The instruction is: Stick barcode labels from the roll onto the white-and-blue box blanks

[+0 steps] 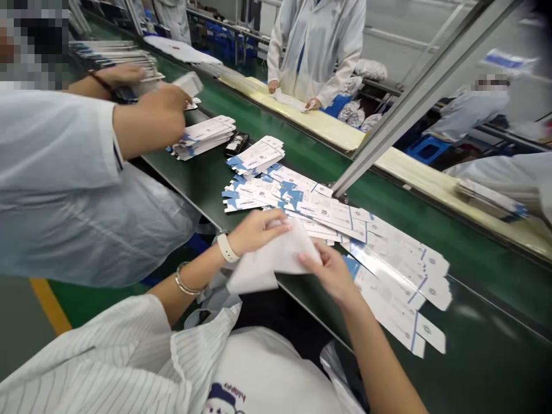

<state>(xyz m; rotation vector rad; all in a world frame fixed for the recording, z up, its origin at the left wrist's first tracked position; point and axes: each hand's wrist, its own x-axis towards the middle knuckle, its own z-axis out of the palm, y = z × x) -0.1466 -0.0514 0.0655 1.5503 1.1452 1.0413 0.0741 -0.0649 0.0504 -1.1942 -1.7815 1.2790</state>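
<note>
Between both hands is a white, folded sheet of paper or thin card (pixel 280 256), smeared by motion and with no print showing on it. My left hand (pixel 259 230), a white watch on its wrist, grips the sheet's upper left side. The right edge is pinched by my right hand (pixel 332 270), thumb on top. Just beyond my hands, flattened white and blue printed cartons (pixel 328 207) lie overlapping on the green work surface (pixel 487 322). More of these flat cartons (pixel 383 299) fan out beside my right hand.
At left, a co-worker's hands (pixel 159 109) work over stacked cartons (pixel 207 135); a small black object (pixel 237 144) lies nearby. A slanted metal post (pixel 414 86) rises behind the cartons. Across the line, another person's hands (pixel 297 100) hold something white above a yellowish ledge (pixel 345 129).
</note>
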